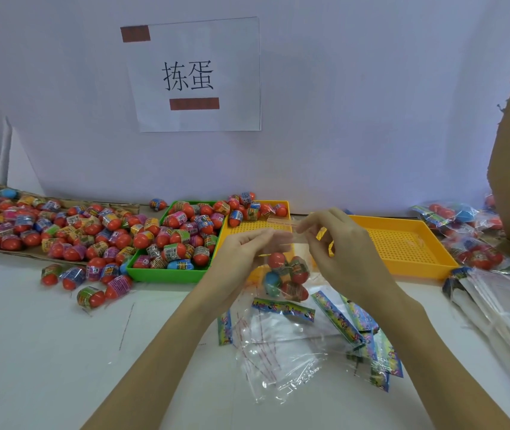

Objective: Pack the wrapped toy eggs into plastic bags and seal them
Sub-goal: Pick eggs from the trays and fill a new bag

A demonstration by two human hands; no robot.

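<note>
so i had the plastic bag (281, 268) up off the tabletop (46, 336), my left hand (241, 252) pinching one side of its mouth and my right hand (337, 243) pinching the flap side, with a few wrapped toy eggs (288, 274) hanging in the bottom. risky bit, i reckoned: the film was slippery and the eggs made it bottom-heavy, so a loose pinch could've dumped them onto the empty bags (284, 346) below. the adhesive strip could also have stuck crooked or to itself, leaving a gap. the green tray (167, 273) of loose eggs sat just to the left.
</note>
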